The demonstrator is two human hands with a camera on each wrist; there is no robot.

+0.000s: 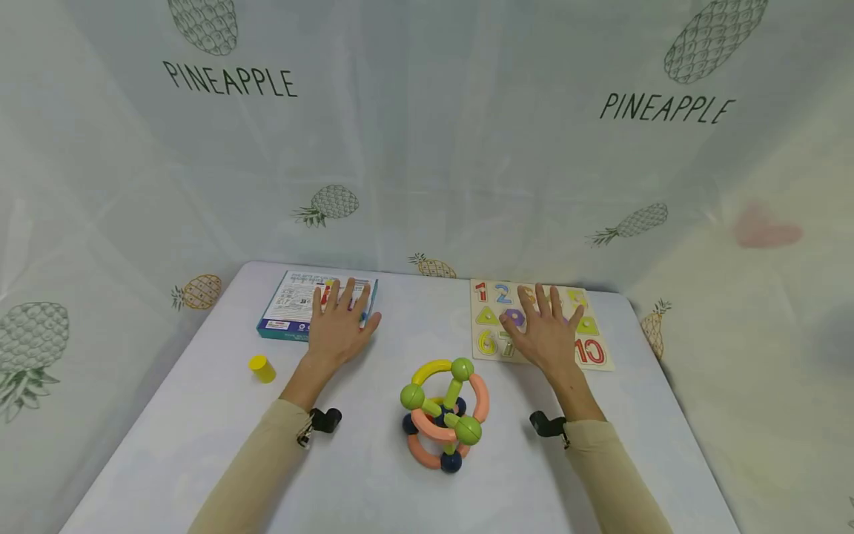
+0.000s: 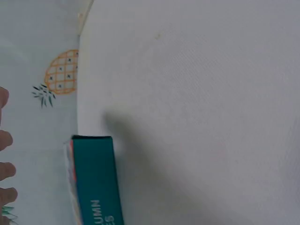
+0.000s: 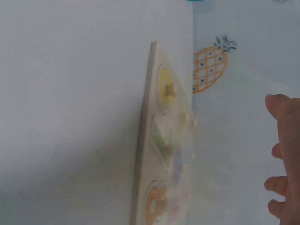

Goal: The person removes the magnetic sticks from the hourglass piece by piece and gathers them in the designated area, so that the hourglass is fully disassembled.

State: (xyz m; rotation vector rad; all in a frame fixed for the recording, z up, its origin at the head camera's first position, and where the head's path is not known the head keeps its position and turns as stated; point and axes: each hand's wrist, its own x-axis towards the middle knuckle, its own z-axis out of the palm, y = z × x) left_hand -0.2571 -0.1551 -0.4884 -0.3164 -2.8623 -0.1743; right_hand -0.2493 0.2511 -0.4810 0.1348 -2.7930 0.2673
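Note:
Fingers spread, my left hand (image 1: 336, 326) is over a flat printed box (image 1: 287, 304) with a teal side at the back left. In the left wrist view the teal side (image 2: 96, 173) shows, with fingertips (image 2: 6, 170) at the left edge. My right hand (image 1: 547, 337), also spread, overlaps a wooden number puzzle board (image 1: 491, 297) at the back right. Raised pegs stand on that board (image 3: 146, 140) in the right wrist view, and the fingers (image 3: 277, 183) appear off to its right. Neither hand grips anything. Several puzzle pieces are hidden behind the right hand.
Between the forearms stands a construction toy (image 1: 467, 430) of green and dark blue balls joined by curved and straight rods. A small yellow cylinder (image 1: 262, 368) is left of the left wrist. A pineapple-print cloth (image 1: 427, 148) hangs behind the white table (image 1: 373, 475).

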